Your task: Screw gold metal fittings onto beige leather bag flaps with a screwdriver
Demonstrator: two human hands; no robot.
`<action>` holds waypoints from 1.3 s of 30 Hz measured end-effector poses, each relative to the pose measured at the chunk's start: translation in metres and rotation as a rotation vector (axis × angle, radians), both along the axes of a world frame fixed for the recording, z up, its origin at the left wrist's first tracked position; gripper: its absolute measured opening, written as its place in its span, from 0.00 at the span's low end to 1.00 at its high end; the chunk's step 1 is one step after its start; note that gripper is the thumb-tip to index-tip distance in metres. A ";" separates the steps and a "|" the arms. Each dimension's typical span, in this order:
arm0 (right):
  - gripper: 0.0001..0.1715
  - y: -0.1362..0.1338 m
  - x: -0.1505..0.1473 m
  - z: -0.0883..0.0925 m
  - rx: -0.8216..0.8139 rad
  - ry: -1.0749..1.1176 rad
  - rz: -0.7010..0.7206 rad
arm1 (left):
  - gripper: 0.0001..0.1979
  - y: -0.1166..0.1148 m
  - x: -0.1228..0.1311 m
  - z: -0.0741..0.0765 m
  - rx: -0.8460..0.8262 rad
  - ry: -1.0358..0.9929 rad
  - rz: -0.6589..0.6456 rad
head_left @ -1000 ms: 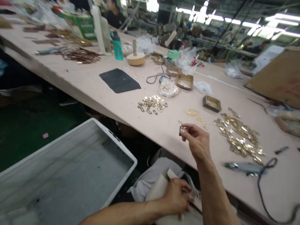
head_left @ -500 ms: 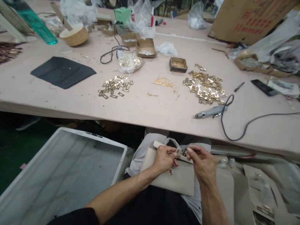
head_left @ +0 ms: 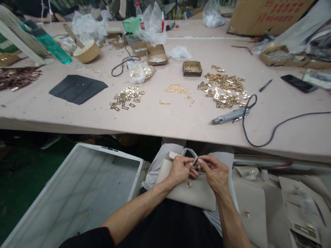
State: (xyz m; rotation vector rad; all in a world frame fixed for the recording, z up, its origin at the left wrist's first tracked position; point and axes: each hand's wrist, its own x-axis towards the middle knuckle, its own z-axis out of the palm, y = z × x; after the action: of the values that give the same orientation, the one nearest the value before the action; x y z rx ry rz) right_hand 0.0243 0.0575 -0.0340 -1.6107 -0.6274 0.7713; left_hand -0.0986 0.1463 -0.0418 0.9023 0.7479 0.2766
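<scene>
A cream handbag (head_left: 168,175) lies across my lap, with its looped handle (head_left: 190,150) at the top and a small gold turn-lock (head_left: 189,185) on its front. My left hand (head_left: 181,168) pinches the bag's flap tab. Close against it, my right hand (head_left: 216,172) grips a small rectangular metal frame (head_left: 196,166) at the tab's end. Fingers partly cover both pieces, so I cannot tell how far the frame is seated on the tab.
Gold rectangular fittings (head_left: 223,89) and tiny gold screws (head_left: 178,89) lie in piles on the table. A corded electric screwdriver (head_left: 229,116) rests near its front edge. At left is a grey plastic crate (head_left: 103,179); more cream bags (head_left: 249,203) lie at right.
My right hand has moved left, bringing the metal frame up against the tab in my left hand. The view has shifted slightly.
</scene>
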 end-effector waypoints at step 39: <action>0.10 0.006 -0.017 -0.006 0.041 -0.139 -0.057 | 0.19 0.009 -0.012 -0.006 0.027 -0.062 -0.111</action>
State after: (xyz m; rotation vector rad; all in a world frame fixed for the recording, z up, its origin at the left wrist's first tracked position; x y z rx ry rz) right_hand 0.0075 0.0636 -0.0404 -1.6470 -0.6897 0.6043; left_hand -0.1109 0.1549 -0.0477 0.9528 0.6354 0.2160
